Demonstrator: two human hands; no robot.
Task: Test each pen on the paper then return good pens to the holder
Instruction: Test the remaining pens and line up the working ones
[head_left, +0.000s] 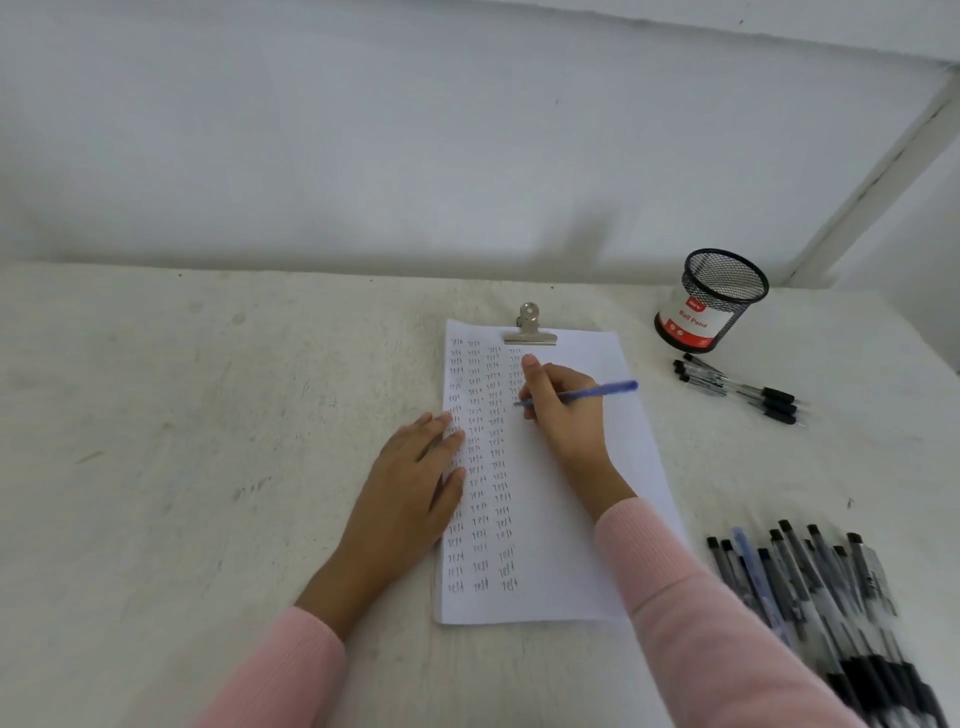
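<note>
A white sheet of paper (582, 519) lies under a metal clip (530, 327), with columns of small handwritten words down its left part. My right hand (561, 410) grips a blue pen (602, 391), tip touching the paper in the fourth column. My left hand (415, 478) rests flat, fingers apart, on the paper's left edge. A black mesh pen holder (714, 301) stands upright at the back right; no pens show above its rim. Three black pens (743, 389) lie just in front of it. A heap of several pens (821, 597) lies at the near right.
The white table (208, 441) has scuffed marks and meets a white wall (363, 156) behind. A white post (878, 182) slants up at the far right behind the holder. Pink sleeves cover both forearms.
</note>
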